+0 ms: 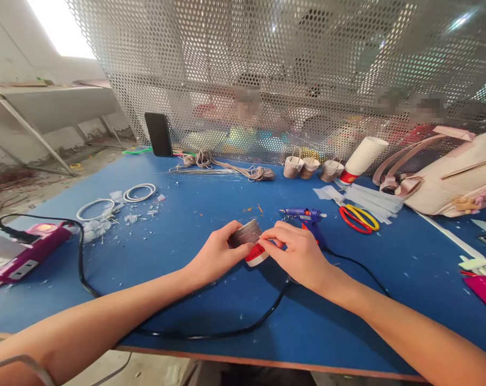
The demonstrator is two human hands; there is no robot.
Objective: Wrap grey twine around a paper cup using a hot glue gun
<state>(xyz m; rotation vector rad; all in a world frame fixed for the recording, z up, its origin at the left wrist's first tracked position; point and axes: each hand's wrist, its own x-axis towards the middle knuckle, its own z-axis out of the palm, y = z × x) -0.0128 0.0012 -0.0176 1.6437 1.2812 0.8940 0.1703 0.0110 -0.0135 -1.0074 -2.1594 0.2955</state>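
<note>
A small paper cup (258, 255), red and white at its lower end and wrapped in grey-brown cord (246, 234) above, is tilted near the middle of the blue table (210, 316). My left hand (218, 250) grips it from the left, thumb on the near side. At its right side my right hand (293, 247) has thumb and forefinger pinched together by the cord's edge; what lies between those fingertips is too small to make out. Just behind my right hand lies a blue glue gun (305, 214).
Red and yellow scissors (357, 219), clear strips (373, 201), wrapped cups (293, 167) and a cup stack (365, 155) stand right. Cord bundles (261, 173) and a phone (158, 134) are behind. Left are white rings (139, 192) and a power strip (29, 252); a black cable (210, 336) crosses in front.
</note>
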